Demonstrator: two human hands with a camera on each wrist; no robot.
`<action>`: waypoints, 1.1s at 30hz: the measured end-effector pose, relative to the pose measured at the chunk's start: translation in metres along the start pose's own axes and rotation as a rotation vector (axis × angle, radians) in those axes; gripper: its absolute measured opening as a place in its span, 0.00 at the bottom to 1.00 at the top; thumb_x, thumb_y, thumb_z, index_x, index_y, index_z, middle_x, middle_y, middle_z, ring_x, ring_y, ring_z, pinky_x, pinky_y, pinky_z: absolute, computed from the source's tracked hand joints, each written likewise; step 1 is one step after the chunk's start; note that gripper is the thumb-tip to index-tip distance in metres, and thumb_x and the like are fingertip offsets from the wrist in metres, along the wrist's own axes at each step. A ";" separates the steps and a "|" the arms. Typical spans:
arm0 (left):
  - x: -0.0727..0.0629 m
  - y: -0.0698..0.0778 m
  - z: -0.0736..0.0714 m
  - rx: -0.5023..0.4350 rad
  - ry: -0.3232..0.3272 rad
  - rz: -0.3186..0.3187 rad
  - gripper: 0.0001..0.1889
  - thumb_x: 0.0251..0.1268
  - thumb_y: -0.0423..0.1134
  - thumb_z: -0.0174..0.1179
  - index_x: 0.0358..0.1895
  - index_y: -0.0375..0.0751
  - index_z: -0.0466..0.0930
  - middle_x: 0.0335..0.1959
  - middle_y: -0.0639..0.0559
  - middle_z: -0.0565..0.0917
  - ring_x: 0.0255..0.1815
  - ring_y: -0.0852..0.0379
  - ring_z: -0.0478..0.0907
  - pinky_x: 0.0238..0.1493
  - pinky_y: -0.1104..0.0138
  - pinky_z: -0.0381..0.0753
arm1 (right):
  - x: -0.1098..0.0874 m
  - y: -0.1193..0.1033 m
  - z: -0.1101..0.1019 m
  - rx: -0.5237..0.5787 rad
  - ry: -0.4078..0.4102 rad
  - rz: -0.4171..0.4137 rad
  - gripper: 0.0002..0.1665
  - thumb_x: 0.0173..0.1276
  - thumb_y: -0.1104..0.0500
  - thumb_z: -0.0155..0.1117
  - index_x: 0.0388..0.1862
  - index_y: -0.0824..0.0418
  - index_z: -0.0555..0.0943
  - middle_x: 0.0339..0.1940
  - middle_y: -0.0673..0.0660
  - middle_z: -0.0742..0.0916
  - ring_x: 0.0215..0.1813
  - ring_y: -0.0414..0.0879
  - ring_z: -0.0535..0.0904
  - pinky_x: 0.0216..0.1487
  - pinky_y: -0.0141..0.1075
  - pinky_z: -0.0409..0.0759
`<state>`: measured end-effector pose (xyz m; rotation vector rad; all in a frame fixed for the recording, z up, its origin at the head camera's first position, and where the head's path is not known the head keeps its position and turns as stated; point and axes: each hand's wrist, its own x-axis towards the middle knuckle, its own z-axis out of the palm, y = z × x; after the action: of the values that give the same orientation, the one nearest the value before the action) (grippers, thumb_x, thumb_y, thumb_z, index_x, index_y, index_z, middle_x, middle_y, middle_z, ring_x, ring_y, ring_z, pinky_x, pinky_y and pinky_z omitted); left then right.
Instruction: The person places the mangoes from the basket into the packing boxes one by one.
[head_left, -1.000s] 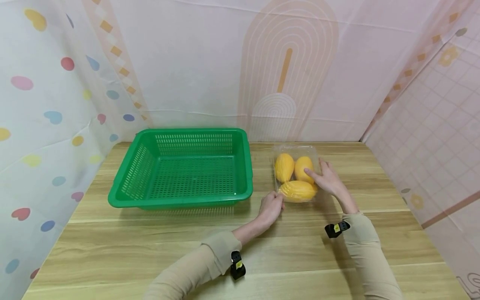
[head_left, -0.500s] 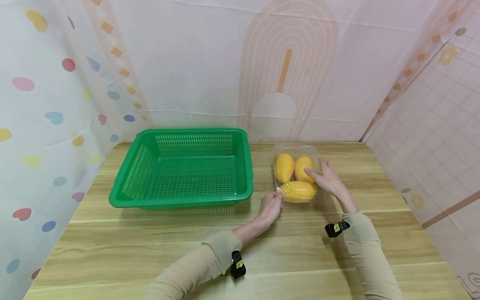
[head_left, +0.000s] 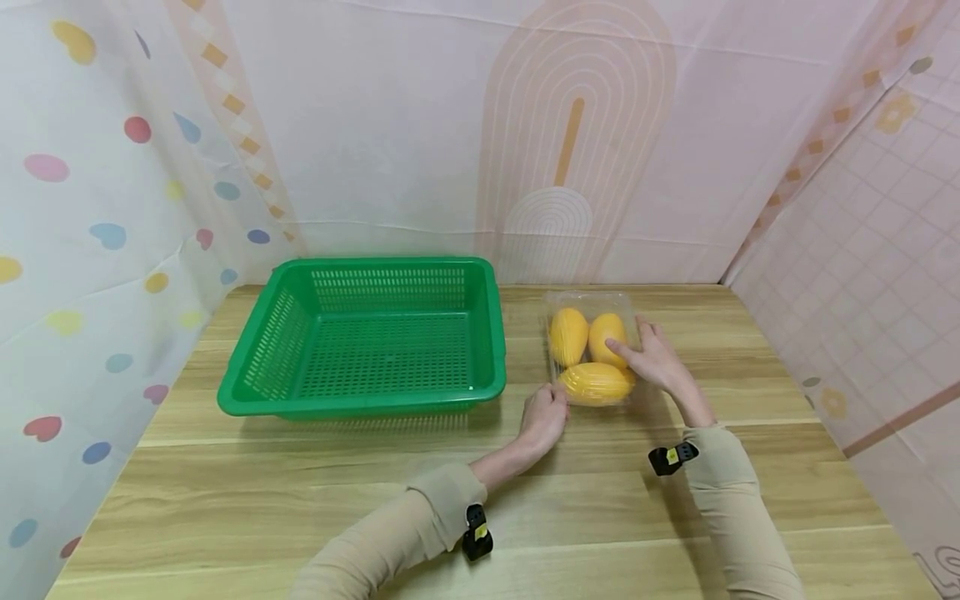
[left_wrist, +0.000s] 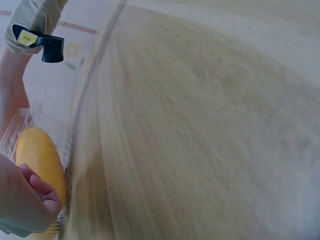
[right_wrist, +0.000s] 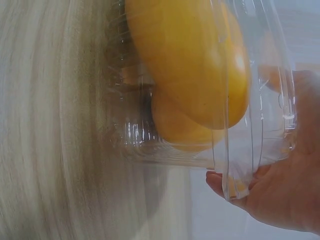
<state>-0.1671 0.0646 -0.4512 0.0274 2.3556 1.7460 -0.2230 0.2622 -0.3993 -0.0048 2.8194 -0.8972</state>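
Observation:
A clear plastic box [head_left: 591, 298] lies on the right half of the table, with three yellow mangoes inside. One mango [head_left: 597, 384] lies crosswise at the front, and two stand side by side behind it. My left hand [head_left: 543, 419] pinches the box's front left corner with curled fingers. From the right side my right hand [head_left: 658, 360] holds the box, thumb over the lid and fingers along the edge. The right wrist view shows the lid's rim between that thumb and the fingers, close to a large mango [right_wrist: 195, 60]. The left fingertips are partly hidden in the left wrist view.
A green plastic basket [head_left: 362, 406] with slotted walls stands on the table left of the box, with nothing inside. The wooden table [head_left: 247, 508] meets a printed cloth backdrop [head_left: 390, 150] at the back and both sides.
My left hand and forearm have shifted very slightly to the right at the box's corner. The right hand, the mangoes and the basket look almost the same.

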 end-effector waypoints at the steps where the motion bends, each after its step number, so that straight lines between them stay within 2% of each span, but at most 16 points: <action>1: 0.000 0.000 0.000 0.005 0.004 -0.001 0.18 0.75 0.41 0.38 0.30 0.38 0.74 0.19 0.55 0.72 0.20 0.61 0.66 0.24 0.71 0.65 | 0.000 0.000 0.000 0.002 -0.001 0.001 0.55 0.70 0.35 0.46 0.75 0.73 0.39 0.74 0.79 0.47 0.74 0.74 0.44 0.70 0.65 0.47; 5: 0.001 0.000 0.000 0.006 0.016 -0.012 0.15 0.72 0.40 0.41 0.26 0.42 0.71 0.19 0.55 0.70 0.20 0.61 0.65 0.23 0.71 0.64 | 0.001 0.001 0.000 0.003 -0.003 -0.012 0.55 0.71 0.36 0.46 0.75 0.73 0.39 0.73 0.80 0.47 0.74 0.74 0.43 0.70 0.66 0.47; 9: 0.002 0.000 0.000 0.001 0.011 -0.012 0.11 0.68 0.37 0.44 0.26 0.42 0.71 0.20 0.56 0.70 0.21 0.61 0.65 0.23 0.72 0.63 | 0.003 0.004 -0.002 0.014 -0.004 -0.033 0.54 0.71 0.36 0.46 0.74 0.74 0.39 0.73 0.80 0.48 0.73 0.75 0.46 0.70 0.65 0.50; 12: 0.000 0.000 0.000 -0.024 -0.022 -0.008 0.11 0.68 0.36 0.45 0.28 0.40 0.72 0.21 0.55 0.71 0.22 0.61 0.64 0.23 0.72 0.63 | 0.004 0.007 -0.004 0.031 0.001 -0.041 0.54 0.72 0.36 0.46 0.74 0.73 0.38 0.73 0.79 0.49 0.72 0.75 0.49 0.69 0.65 0.52; 18: -0.009 0.002 0.006 -0.040 -0.091 -0.014 0.11 0.70 0.37 0.44 0.32 0.38 0.74 0.25 0.53 0.74 0.23 0.62 0.65 0.23 0.73 0.64 | 0.005 0.008 -0.007 0.017 0.010 -0.042 0.54 0.71 0.36 0.45 0.76 0.69 0.36 0.74 0.79 0.46 0.73 0.76 0.45 0.68 0.68 0.50; 23: -0.013 0.000 0.010 -0.022 -0.107 0.010 0.13 0.73 0.38 0.42 0.30 0.39 0.72 0.22 0.54 0.72 0.22 0.61 0.64 0.24 0.72 0.64 | 0.003 0.008 -0.003 0.018 0.027 -0.045 0.54 0.71 0.37 0.47 0.76 0.68 0.35 0.73 0.80 0.47 0.69 0.76 0.55 0.65 0.67 0.58; 27: -0.013 -0.004 0.007 0.009 -0.138 0.040 0.16 0.73 0.39 0.40 0.29 0.38 0.72 0.20 0.54 0.72 0.21 0.61 0.66 0.25 0.72 0.65 | 0.002 0.009 0.002 0.057 0.043 -0.065 0.54 0.71 0.39 0.50 0.76 0.67 0.35 0.72 0.79 0.49 0.67 0.74 0.61 0.62 0.62 0.67; 31: -0.013 -0.006 0.001 0.103 -0.175 0.069 0.19 0.74 0.42 0.40 0.30 0.34 0.75 0.18 0.54 0.73 0.20 0.61 0.67 0.26 0.72 0.66 | 0.001 0.009 0.005 0.076 0.060 -0.078 0.53 0.72 0.42 0.51 0.77 0.66 0.35 0.72 0.78 0.50 0.67 0.72 0.61 0.60 0.59 0.71; 33: -0.012 -0.004 -0.003 0.144 -0.188 0.059 0.19 0.73 0.44 0.40 0.30 0.36 0.76 0.18 0.54 0.73 0.20 0.60 0.67 0.26 0.71 0.65 | 0.001 0.009 0.006 0.081 0.063 -0.077 0.52 0.72 0.42 0.51 0.77 0.66 0.35 0.71 0.78 0.51 0.67 0.72 0.61 0.60 0.58 0.72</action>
<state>-0.1555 0.0592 -0.4526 0.2729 2.3577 1.5208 -0.2224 0.2655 -0.4096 -0.0764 2.8556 -1.0454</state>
